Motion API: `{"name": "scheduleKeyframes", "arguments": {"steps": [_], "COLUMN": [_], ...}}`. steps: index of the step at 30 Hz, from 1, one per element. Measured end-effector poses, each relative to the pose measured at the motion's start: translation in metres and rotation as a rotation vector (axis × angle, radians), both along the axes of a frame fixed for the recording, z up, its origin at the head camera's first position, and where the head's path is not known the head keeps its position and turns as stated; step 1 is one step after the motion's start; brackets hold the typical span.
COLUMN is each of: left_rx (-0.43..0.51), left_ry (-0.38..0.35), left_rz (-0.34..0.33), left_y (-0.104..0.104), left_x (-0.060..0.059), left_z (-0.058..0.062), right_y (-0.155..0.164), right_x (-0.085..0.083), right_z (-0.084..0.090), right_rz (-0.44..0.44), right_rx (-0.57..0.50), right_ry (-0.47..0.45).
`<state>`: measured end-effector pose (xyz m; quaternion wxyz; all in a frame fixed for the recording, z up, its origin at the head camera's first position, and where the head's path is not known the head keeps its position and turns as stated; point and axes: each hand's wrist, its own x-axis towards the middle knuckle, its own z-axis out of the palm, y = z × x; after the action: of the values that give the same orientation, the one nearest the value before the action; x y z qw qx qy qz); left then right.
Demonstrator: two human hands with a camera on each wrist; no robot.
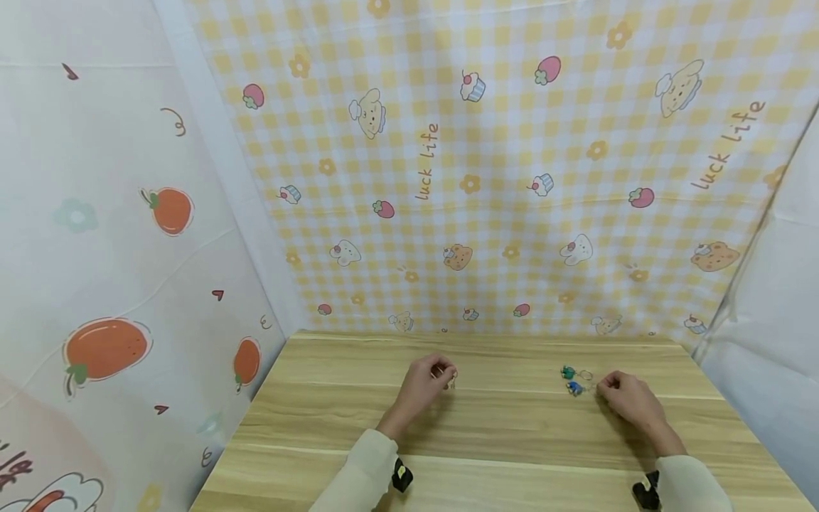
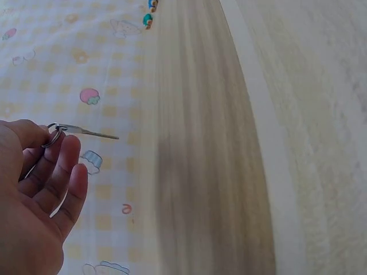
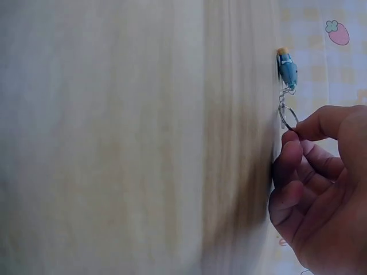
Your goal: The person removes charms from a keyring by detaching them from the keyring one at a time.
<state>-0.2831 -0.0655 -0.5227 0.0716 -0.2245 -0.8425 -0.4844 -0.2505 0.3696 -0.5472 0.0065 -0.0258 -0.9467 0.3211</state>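
My left hand (image 1: pixel 425 380) pinches a metal ring with a key (image 2: pixel 94 133) on it, held above the wooden table between thumb and forefinger. Its other fingers are loosely bent in the left wrist view. On the right, my right hand (image 1: pixel 630 400) pinches the metal ring (image 3: pixel 288 117) of a keychain between thumb and fingertips. A short chain joins that ring to a small blue figure (image 1: pixel 574 389), which lies on the table. Just behind it lies a green figure keychain (image 1: pixel 567 372) with its own ring (image 1: pixel 585 375), untouched by either hand.
Light wooden table (image 1: pixel 499 434) spans the area under both hands. A yellow checked cloth (image 1: pixel 486 142) hangs along its back edge. A white printed cloth (image 1: pixel 128 270) hangs at the left, with plain white cloth (image 1: pixel 780 299) at the right.
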Motion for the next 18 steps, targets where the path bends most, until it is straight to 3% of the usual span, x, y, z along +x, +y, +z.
{"name": "scheduleKeyframes", "arguments": {"steps": [9, 18], "left_rx": [0.108, 0.23], "left_ry": [-0.155, -0.291], "left_rz": [0.038, 0.12], "left_y": [-0.009, -0.021], "left_x": [-0.007, -0.016], "left_z": [-0.017, -0.038], "right_y": [-0.001, -0.002], "right_x": [-0.004, -0.002], "right_z": [-0.001, 0.001], "right_rz": [-0.014, -0.016], "right_rx": [0.029, 0.039], "right_ry": [0.0, 0.005]}}
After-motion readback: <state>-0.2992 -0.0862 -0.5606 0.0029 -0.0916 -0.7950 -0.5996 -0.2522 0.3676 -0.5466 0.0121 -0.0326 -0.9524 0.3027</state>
